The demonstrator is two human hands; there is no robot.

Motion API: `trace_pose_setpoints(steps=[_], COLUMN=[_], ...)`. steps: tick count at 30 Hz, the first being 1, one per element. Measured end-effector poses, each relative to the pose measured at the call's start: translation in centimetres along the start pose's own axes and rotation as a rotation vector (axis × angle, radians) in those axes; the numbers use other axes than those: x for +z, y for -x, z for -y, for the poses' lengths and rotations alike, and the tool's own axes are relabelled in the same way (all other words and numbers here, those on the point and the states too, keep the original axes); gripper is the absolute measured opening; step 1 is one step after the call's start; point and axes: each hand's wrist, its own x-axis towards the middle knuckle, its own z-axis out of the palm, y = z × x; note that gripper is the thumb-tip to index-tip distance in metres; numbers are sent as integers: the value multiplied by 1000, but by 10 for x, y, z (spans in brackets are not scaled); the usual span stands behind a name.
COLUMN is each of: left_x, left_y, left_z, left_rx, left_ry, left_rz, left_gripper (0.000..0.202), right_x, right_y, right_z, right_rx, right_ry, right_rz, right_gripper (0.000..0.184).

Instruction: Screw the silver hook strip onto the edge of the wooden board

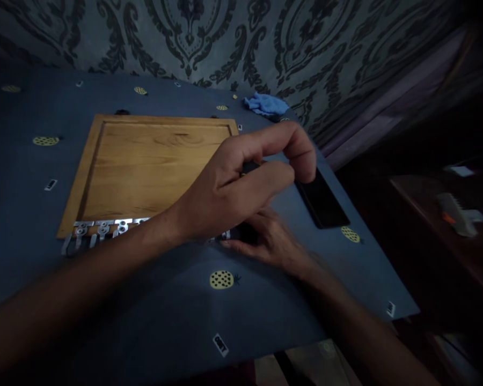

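My left hand reaches across the near right corner of a wooden framed board, its fingers curled and thumb pressed in. A dark piece with a trace of yellow shows between thumb and index finger; its kind is hidden. Below it, my right hand is closed near the board's front edge, at a small metal fitting and something dark. Its fingertips are partly covered by my left hand. Along the board's front left edge sits a row of several shiny metal fittings with screws and hanging levers.
A blue tablecloth with pineapple prints covers the table. Right of my hands lies a black smartphone. A crumpled blue cloth is at the back, by the patterned curtain. A dark wooden surface with small items stands at the right.
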Motion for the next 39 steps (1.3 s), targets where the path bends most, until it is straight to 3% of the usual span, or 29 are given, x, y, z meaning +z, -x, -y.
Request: trace_pose_setpoints(steps=[7,13,17,21,27,37,39], left_x=[-2,-1,4,8,10,4,5], left_y=[-1,-2,-3,-4,-5,-8,-6], left_z=[1,-14,-13,-4,-1,-1,-5], left_rx=[9,-97,-75,30,62,8,1], left_ry=[7,-210,-211,-51,-13,18,31], left_rz=[10,217,58,-83,-2,138,123], left_gripper=[17,5,9,22,36,29,32], right_x=[0,1,1,1,1,1,1], right_y=[0,4,3,1,2,2,2], right_z=[-1,1,1,0,-1,-2,-2], right_rx=[2,31,51,41,48,27,24], right_ry=[3,-35,-36,-17,-29,-12,-11], right_rz=[4,2,2,19,5,15,10], right_gripper=[42,39,41,41,42,42,43])
